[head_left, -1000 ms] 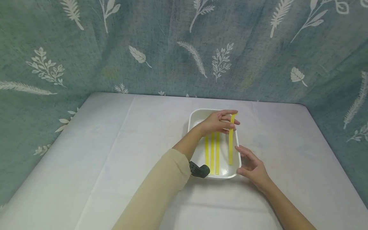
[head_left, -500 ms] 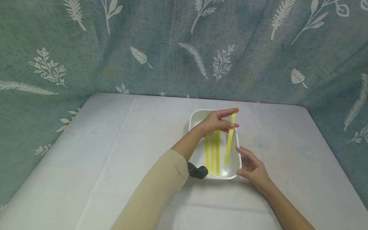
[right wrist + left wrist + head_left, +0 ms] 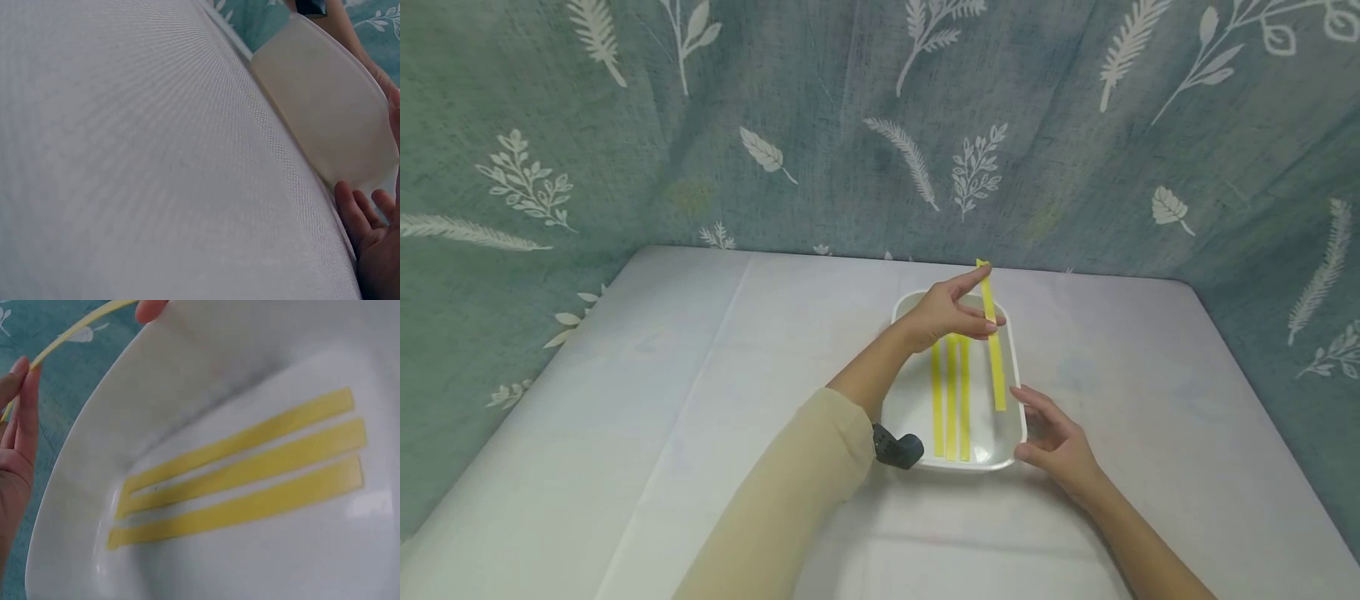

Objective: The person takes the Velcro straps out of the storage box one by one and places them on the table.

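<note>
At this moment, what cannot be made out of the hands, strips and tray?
Head view: the near-left corner of the tray, behind the dark device.
Left wrist view: one end of the held strip, cut off by the top edge.
Right wrist view: part of the right hand, cut off by the right edge; the lying strips, behind the tray's wall.

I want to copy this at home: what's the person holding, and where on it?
The left hand pinches a yellow strip near its middle. The right hand touches the side of the white tray.

Left hand [image 3: 15, 469] and held yellow strip [image 3: 74, 329], both partly outside the left wrist view
</note>
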`<state>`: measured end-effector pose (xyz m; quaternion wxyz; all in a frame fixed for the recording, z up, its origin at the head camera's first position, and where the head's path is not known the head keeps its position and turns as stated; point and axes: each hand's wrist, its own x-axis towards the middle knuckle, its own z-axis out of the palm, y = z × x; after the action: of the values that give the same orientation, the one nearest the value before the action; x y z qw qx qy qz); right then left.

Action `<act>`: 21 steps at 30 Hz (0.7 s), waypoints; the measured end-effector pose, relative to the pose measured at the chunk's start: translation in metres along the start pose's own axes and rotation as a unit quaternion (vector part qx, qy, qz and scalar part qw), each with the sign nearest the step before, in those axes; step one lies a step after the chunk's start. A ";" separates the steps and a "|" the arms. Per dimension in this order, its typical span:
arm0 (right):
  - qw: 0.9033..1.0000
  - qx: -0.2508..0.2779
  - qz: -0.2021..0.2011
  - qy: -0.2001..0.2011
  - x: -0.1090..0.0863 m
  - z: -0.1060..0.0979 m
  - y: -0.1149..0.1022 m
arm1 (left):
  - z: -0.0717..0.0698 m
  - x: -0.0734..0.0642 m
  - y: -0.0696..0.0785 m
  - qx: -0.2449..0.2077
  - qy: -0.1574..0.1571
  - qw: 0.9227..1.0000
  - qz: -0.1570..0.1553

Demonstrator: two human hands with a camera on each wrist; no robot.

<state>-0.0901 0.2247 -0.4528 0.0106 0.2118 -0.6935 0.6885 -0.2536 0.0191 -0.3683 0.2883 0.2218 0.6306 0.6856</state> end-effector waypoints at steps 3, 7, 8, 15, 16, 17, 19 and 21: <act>1.000 -0.003 0.003 0.001 0.000 0.000 -0.001 | -0.005 -0.003 0.006 0.005 -0.002 1.000 -0.003; 1.000 0.002 -0.002 0.000 0.000 0.000 -0.001 | -0.011 -0.008 0.013 0.000 0.002 1.000 -0.003; 1.000 0.003 -0.004 0.000 0.000 0.000 -0.001 | -0.013 -0.009 0.015 -0.003 0.005 1.000 -0.003; 1.000 0.016 -0.016 -0.004 0.001 -0.001 0.001 | -0.023 -0.021 0.024 0.000 0.017 1.000 -0.002; 1.000 0.017 -0.016 -0.003 0.001 -0.001 0.001 | -0.025 -0.023 0.025 0.005 0.016 1.000 -0.001; 1.000 0.016 -0.016 -0.003 0.001 0.000 0.001 | -0.026 -0.026 0.026 0.009 0.014 1.000 -0.001; 1.000 0.014 -0.014 -0.001 0.001 0.000 0.001 | -0.029 -0.030 0.028 0.016 0.009 1.000 -0.002; 1.000 0.012 -0.011 0.000 0.000 0.000 0.001 | -0.033 -0.035 0.030 0.024 0.003 1.000 0.001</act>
<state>-0.0908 0.2246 -0.4536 0.0158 0.2198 -0.6828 0.6966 -0.2533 -0.0300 -0.3395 0.2804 0.2270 0.6477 0.6711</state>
